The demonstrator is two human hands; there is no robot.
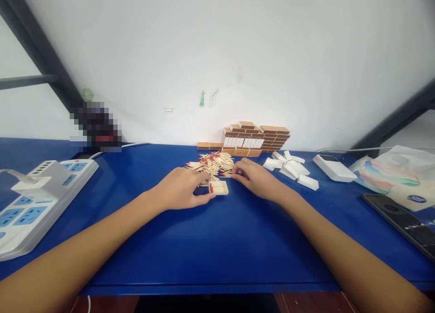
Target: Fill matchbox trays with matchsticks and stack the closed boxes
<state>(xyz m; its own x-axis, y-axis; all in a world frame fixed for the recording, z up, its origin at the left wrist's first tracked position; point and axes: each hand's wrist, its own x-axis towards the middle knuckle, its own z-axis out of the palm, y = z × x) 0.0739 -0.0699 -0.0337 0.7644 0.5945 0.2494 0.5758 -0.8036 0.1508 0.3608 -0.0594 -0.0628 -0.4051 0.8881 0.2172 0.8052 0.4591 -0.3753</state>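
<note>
Left hand [186, 189]: you had the matchbox tray [220, 194] grasped at its left end, between thumb and fingers.
Tray position: on the blue table [217, 249], just in front of the match pile [217, 162]; matches [220, 187] inside, red heads left.
Right hand [253, 177]: curled, fingertips at the pile's right edge; could not tell if you pinched anything.
Spill risk: a hard squeeze could have tipped the tray.
Scatter risk: brushing knuckles could have spread the pile.
Topple risk: overreaching could have knocked the stacked boxes [276, 138] behind.
</note>
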